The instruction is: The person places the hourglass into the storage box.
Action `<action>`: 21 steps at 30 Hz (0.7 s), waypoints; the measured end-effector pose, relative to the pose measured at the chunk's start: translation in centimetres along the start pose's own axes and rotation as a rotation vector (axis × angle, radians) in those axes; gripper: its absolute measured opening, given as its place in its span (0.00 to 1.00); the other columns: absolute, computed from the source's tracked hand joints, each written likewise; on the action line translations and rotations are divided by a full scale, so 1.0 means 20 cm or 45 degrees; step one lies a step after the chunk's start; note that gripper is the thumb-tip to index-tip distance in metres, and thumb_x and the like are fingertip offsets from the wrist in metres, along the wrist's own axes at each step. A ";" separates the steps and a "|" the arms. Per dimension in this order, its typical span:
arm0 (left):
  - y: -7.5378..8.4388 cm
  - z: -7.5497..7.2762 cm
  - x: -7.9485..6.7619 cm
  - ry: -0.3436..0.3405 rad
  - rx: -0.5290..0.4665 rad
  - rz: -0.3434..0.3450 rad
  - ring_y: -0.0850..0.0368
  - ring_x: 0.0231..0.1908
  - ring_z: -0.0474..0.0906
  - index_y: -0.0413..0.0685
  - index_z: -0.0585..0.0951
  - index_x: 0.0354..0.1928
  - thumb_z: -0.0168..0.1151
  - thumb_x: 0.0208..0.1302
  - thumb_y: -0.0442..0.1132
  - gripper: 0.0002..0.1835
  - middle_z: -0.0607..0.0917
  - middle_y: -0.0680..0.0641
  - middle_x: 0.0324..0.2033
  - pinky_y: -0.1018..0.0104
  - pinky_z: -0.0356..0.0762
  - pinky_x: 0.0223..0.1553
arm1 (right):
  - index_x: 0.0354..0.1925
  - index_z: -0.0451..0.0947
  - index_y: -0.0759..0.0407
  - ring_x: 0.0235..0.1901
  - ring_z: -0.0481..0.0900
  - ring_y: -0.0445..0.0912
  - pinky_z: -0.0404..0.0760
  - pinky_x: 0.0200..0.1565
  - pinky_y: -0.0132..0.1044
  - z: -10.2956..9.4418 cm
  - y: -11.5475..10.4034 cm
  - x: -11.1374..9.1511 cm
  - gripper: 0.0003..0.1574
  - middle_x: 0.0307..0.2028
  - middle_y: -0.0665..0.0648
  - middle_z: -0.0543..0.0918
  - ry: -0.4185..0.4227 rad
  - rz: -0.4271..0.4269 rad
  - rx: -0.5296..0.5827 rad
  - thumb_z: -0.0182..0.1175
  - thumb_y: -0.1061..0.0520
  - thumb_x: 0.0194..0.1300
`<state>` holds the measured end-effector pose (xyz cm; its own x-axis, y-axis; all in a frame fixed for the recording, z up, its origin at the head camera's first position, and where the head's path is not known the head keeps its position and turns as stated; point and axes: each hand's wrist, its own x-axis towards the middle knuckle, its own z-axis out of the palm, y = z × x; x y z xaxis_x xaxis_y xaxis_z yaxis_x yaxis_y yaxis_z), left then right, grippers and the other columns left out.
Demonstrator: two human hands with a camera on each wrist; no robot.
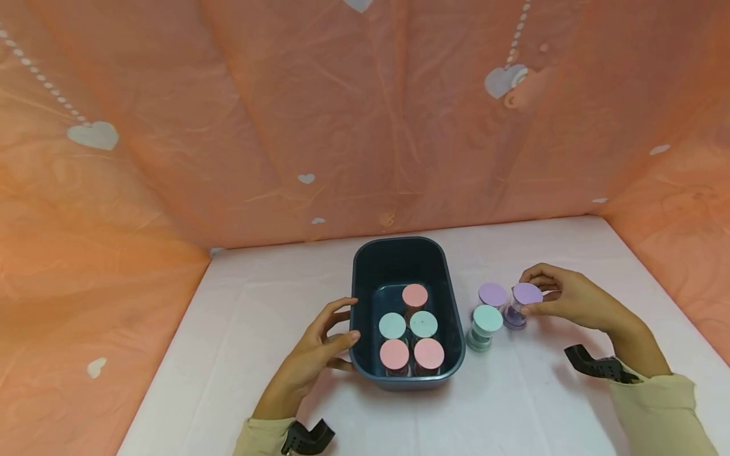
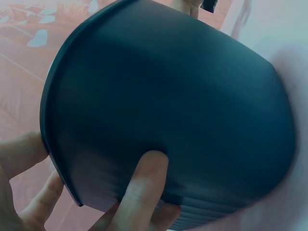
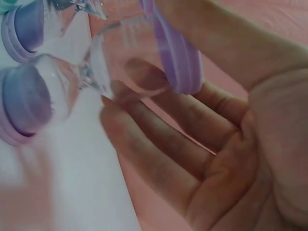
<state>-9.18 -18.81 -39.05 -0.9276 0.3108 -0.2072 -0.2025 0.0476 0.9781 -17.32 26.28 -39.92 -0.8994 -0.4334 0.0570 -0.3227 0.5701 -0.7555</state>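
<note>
The dark blue bin (image 1: 406, 384) stands on the white surface. My left hand (image 1: 319, 339) rests against its left side, the thumb pressing the outer wall (image 2: 192, 96) and other fingers at the rim. To the right of the bin, my right hand (image 1: 564, 301) pinches a purple-capped sand timer (image 1: 526, 295) by its upper part, thumb on one side and fingers on the other. Its lower cap and clear glass waist (image 3: 86, 77) show in the right wrist view. Another purple-capped sand timer (image 1: 493, 295) and a mint-capped sand timer (image 1: 486, 322) stand just beside it.
In the bin's near part stand three pink-capped sand timers (image 1: 415, 296) and two mint-capped sand timers (image 1: 392, 325). The bin's far floor (image 1: 384, 297) is bare. An orange sheet (image 1: 342, 126) with pale hearts rises behind and at both sides.
</note>
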 end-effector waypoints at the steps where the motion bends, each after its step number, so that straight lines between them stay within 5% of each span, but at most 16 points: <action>1: 0.00 0.00 0.00 0.000 -0.002 0.002 0.51 0.47 0.83 0.60 0.63 0.72 0.62 0.69 0.39 0.32 0.63 0.35 0.68 0.49 0.88 0.36 | 0.50 0.74 0.52 0.43 0.82 0.32 0.81 0.44 0.23 0.00 0.00 0.00 0.26 0.43 0.51 0.86 0.005 0.003 0.009 0.74 0.52 0.57; 10: 0.01 -0.01 0.00 0.005 0.018 0.002 0.52 0.47 0.82 0.61 0.64 0.72 0.62 0.69 0.40 0.32 0.63 0.35 0.68 0.52 0.88 0.34 | 0.65 0.66 0.58 0.50 0.79 0.34 0.79 0.47 0.24 0.02 0.07 0.00 0.23 0.56 0.51 0.76 -0.153 -0.123 0.143 0.55 0.59 0.74; 21: 0.00 -0.01 0.00 -0.022 0.006 0.016 0.50 0.47 0.84 0.60 0.63 0.72 0.61 0.70 0.39 0.31 0.62 0.35 0.69 0.45 0.87 0.38 | 0.70 0.59 0.68 0.58 0.69 0.25 0.71 0.55 0.17 0.02 0.12 0.01 0.28 0.64 0.38 0.69 -0.245 -0.293 0.230 0.49 0.67 0.74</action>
<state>-9.20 -19.01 -39.06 -0.9244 0.3280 -0.1947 -0.1894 0.0484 0.9807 -18.09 27.30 -42.01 -0.7316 -0.6697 0.1278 -0.4373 0.3171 -0.8416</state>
